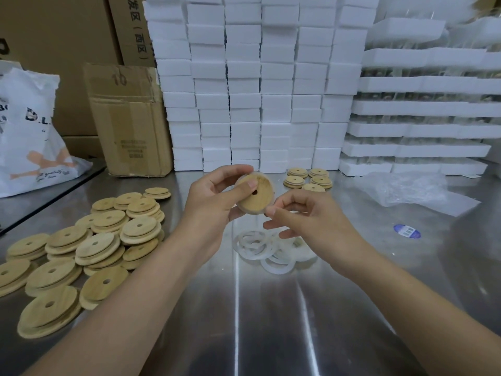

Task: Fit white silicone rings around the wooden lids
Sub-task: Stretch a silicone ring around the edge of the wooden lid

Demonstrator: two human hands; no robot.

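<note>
Left hand [214,196] grips a wooden lid [253,195]; right hand [301,213] pinches its lower rim.

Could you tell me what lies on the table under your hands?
A loose heap of white silicone rings lies on the steel table. The right hand covers the heap's far side.

Illumination is bright, even and overhead. The steel table [271,321] below the hands reflects it as long pale streaks of glare. Shadows are soft and faint. The foam blocks [244,85] beyond the hands are close to overexposed, with little surface detail. Wide-angle distortion bends straight edges at the frame borders. The right hand [306,215] shows slight motion blur at the fingertips.
</note>
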